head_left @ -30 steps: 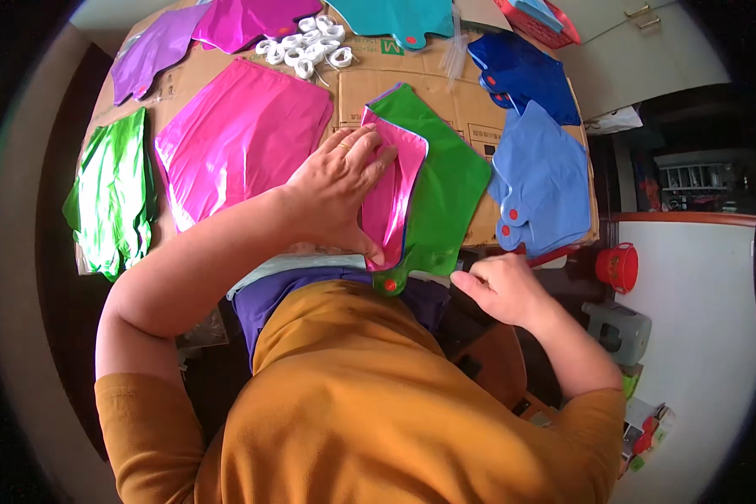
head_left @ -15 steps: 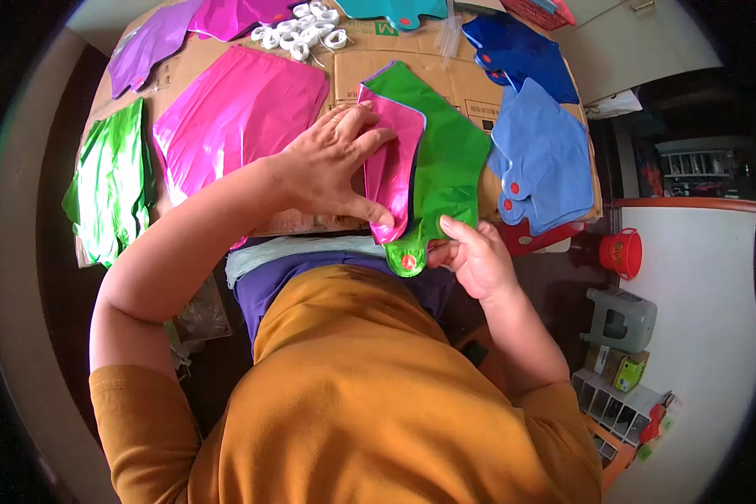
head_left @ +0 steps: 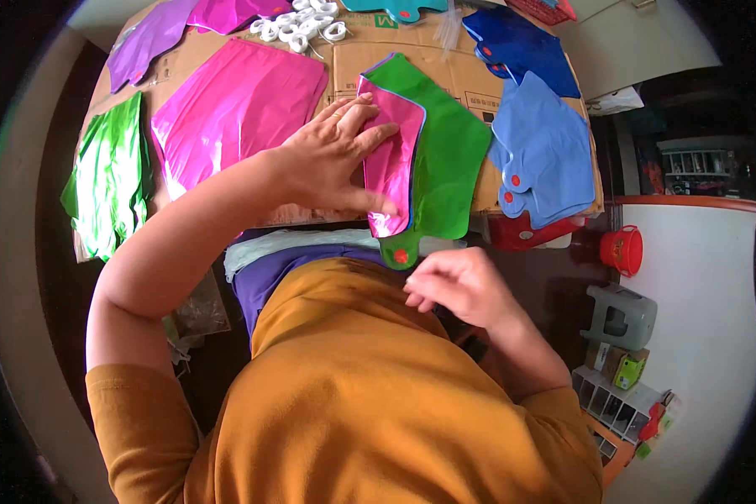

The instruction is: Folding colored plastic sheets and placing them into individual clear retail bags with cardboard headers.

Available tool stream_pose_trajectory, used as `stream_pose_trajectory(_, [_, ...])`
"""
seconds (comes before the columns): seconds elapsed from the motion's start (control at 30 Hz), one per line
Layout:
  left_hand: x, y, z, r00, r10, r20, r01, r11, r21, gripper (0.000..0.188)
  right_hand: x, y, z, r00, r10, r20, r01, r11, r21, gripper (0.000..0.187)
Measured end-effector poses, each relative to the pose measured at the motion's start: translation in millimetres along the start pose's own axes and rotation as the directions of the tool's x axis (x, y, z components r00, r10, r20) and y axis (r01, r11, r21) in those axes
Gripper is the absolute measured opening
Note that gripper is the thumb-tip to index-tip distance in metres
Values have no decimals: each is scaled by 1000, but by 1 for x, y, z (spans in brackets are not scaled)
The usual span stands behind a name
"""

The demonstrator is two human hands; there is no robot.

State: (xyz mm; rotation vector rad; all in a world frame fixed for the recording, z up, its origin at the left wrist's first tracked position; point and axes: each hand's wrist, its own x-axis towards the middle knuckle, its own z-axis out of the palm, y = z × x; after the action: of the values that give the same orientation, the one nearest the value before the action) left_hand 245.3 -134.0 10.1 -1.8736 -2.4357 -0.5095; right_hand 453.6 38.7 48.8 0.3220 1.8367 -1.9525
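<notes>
On the cardboard in front of me lies a green flat foil balloon (head_left: 452,155) with a rounded tab and a red dot at its near end. Over its left side rests a narrow pink folded foil piece (head_left: 397,155). My left hand (head_left: 332,155) lies on the pink piece with its fingers spread, the thumb near its lower end. Just below and right of the green tab is my right hand (head_left: 462,286), apart from it. Its fingers are pressed together; whatever may be between them is hidden.
A large pink foil stack (head_left: 235,118) and a shiny green stack (head_left: 107,176) lie to the left. Light-blue balloons (head_left: 550,151) and dark-blue balloons (head_left: 525,50) are on the right. White ribbon rolls (head_left: 302,25) and clear thin tubes (head_left: 449,32) sit at the far side.
My right hand has let go of the green balloon's edge near its tab and drawn back toward my body, its fingers now together. My left hand has stayed on the pink piece.
</notes>
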Motion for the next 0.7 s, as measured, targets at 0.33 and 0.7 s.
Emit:
stream_pose_trajectory(0.33, [3, -6, 2, 1000, -3, -4, 3, 1000, -2, 71, 49, -15, -19, 989, 150, -4, -123, 824, 553, 27])
stream_pose_trajectory(0.7, [1, -3, 4, 998, -53, 27, 51, 997, 62, 74, 62, -12, 17, 904, 427, 18, -423, 888, 181, 19])
